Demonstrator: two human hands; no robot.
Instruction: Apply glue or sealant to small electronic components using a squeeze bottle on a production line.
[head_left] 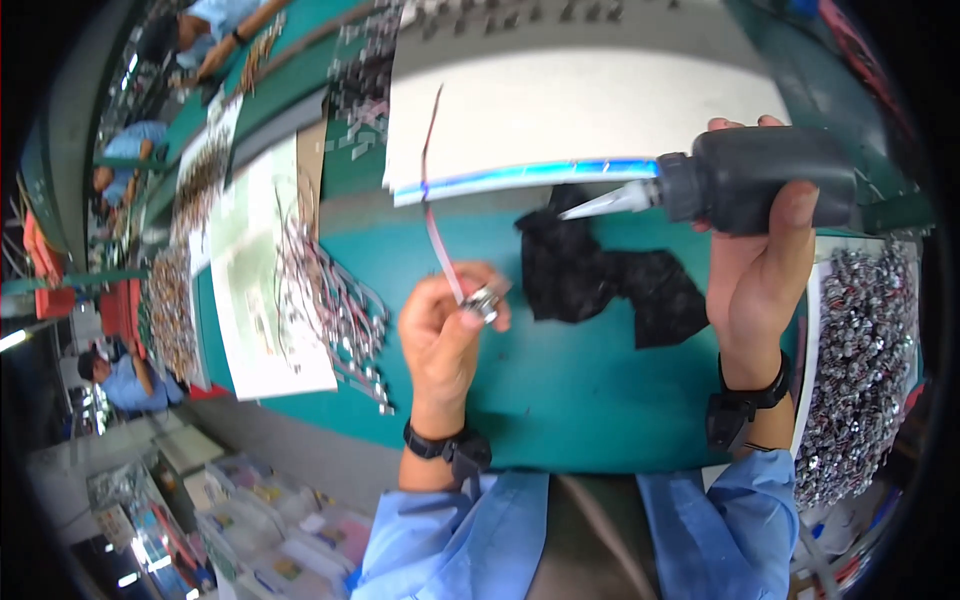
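Note:
Pinched in the fingers of my left hand (440, 335) is a small silver metal part (483, 303), perhaps a tiny motor, with a thin lead of red, white and dark wires (437, 235) rising from it. My right hand (755, 270) grips a black squeeze bottle (770, 175) lying sideways, its pale pointed nozzle (610, 200) aimed left. Under the nozzle, a crumpled black cloth (570, 270) lies on the green mat (540, 400). The nozzle tip is apart from the metal part.
Left of my left hand, several wired parts (345, 320) lie partly on a white sheet (265, 290). White boards (560, 110) stand at the far side. A tray heaped with small metal parts (860, 370) is at the right. Co-workers (135, 375) sit along the left.

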